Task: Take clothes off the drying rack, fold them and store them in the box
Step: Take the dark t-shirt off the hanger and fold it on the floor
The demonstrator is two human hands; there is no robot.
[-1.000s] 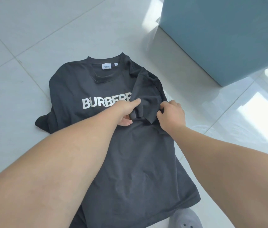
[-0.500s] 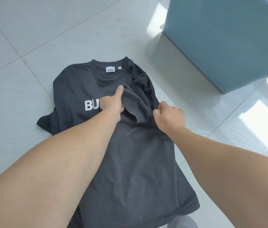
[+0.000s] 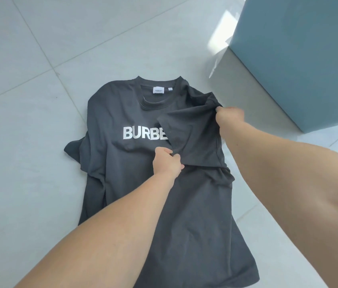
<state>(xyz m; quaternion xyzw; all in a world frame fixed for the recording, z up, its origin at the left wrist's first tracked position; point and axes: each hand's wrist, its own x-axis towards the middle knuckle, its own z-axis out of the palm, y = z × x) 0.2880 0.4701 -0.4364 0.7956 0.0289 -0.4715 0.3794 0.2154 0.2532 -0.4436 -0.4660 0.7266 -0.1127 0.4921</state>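
You had drawn the sleeve (image 3: 193,132) flat across the T-shirt (image 3: 184,215), right hand (image 3: 229,117) pinching its shoulder edge, left hand (image 3: 167,161) gripping its hem, so the sleeve fold was nearly set.

Chest lettering (image 3: 145,133) partly under sleeve (image 3: 193,134)

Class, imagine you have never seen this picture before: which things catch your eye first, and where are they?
A dark grey T-shirt with white lettering lies flat on the pale tiled floor, mid-frame. Both hands grip its folded-over sleeve: the left hand low, the right hand higher. A light blue box stands top right.
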